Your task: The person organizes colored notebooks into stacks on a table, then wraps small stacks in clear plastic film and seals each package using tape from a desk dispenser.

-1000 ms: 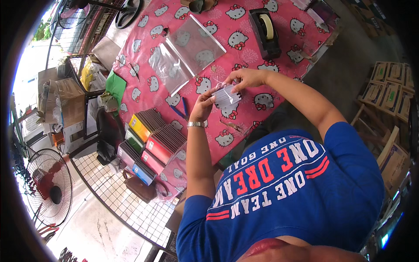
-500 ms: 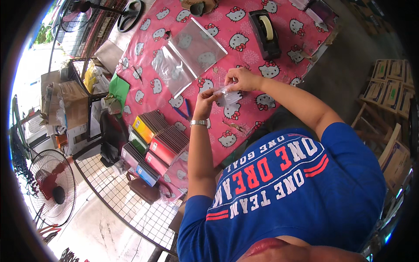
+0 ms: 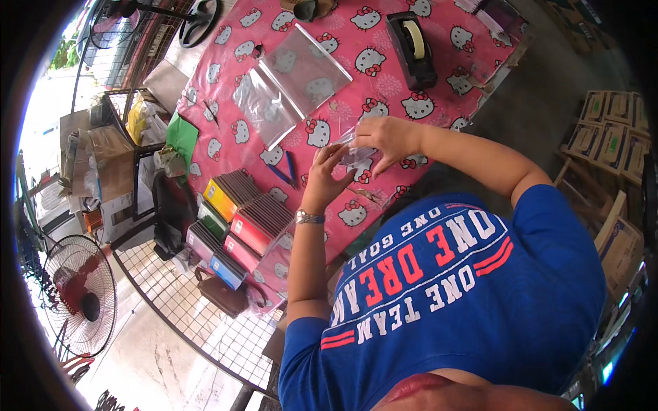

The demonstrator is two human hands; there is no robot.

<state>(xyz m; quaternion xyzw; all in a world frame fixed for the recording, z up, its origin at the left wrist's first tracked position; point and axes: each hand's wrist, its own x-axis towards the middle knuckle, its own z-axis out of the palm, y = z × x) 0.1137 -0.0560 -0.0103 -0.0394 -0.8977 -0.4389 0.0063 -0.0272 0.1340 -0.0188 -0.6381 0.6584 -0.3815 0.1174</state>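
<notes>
A small clear plastic sleeve [image 3: 358,153] lies between my two hands near the table's front edge. My left hand [image 3: 329,172] touches its left side, with the fingers stretched forward and the thumb spread away. Over its far right side lies my right hand [image 3: 391,140], thumb apart from the fingers and pointing toward me. Beyond them a larger clear plastic cover [image 3: 291,85] is spread flat on the table. Blue-handled pliers [image 3: 283,172] rest just left of my left wrist.
The pink patterned tablecloth [image 3: 349,212] covers the table. A black tape dispenser [image 3: 413,55] stands at the far right. Several stacks of coloured booklets [image 3: 255,226] sit at the left edge, near a brown pouch [image 3: 223,291]. A fan [image 3: 81,294] stands farther left; cartons [image 3: 610,127] are at right.
Both hands have gone from pinching the small plastic sleeve to lying over it with thumbs spread. The right hand has turned palm down and come a little nearer.
</notes>
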